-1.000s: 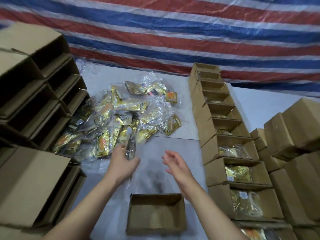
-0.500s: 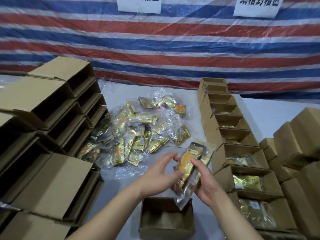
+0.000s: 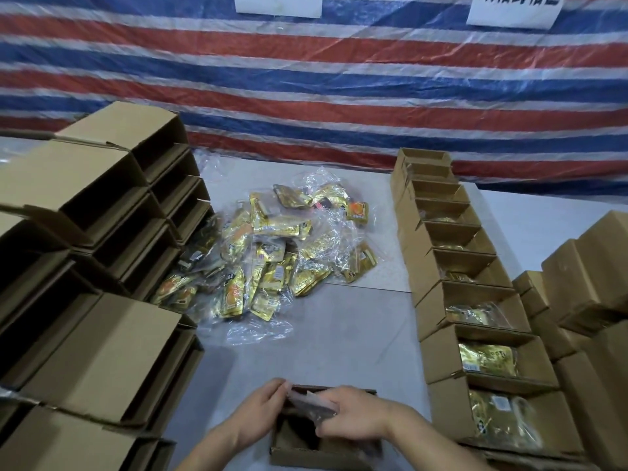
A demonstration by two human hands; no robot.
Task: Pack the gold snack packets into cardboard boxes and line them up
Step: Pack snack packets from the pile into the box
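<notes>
Gold snack packets (image 3: 272,260) lie heaped in loose clear wrap at the centre of the frame, on the grey table (image 3: 339,328), well apart from your hands. One bundle of them, the packet (image 3: 311,404) in its clear sleeve, is already between your hands at the bottom centre, over the open box (image 3: 306,455) that sits nearest you.

Your left hand (image 3: 261,411) pinches the packet's left end, fingers curled round the plastic edge. Your right hand (image 3: 353,418) grips it from the right, fingers wrapped over the top of the sleeve. Both hands are closed on the same packet; neither is free.

What the coming move seems to turn on is how the packet lies against the box. Its long axis runs left to right, roughly along the box's longer side, and it sits at the box's far rim, partly down inside the opening. It looks slightly tilted, its left end higher, though blur makes that hard to judge. To seat it, you would likely press it down and toward you until it lies flat on the floor of the box.

The filled boxes (image 3: 475,334) run in a row up the right of the frame, so your right hand is the nearer one for sliding this box into line. Empty boxes (image 3: 102,215) are stacked at the left.
</notes>
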